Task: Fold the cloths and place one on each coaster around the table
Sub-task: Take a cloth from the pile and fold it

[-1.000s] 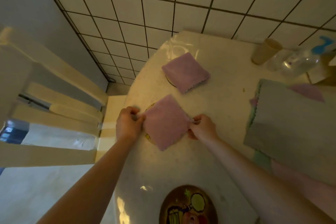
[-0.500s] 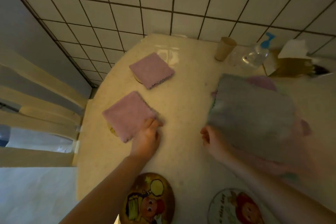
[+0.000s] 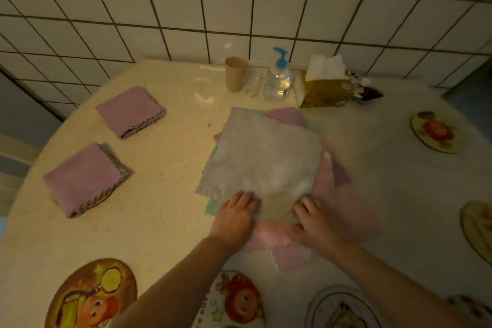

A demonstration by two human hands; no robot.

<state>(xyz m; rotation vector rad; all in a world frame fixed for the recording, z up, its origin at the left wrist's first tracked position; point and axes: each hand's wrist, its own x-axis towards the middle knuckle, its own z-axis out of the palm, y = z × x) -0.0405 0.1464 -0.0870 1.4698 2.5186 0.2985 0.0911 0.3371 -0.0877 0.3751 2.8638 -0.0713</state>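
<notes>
Hands [image 3: 234,217] [image 3: 315,217] gripping fuzzy grey cloth [image 3: 263,157], scalloped edge.

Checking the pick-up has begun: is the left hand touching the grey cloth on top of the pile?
Touching. The head view shows the left hand with its fingertips on the near edge of the grey cloth, no gap visible.

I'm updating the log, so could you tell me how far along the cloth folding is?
Two folded purple cloths lie at the left. Both hands are on the grey cloth atop the pile. Bare coasters await cloths.
</notes>
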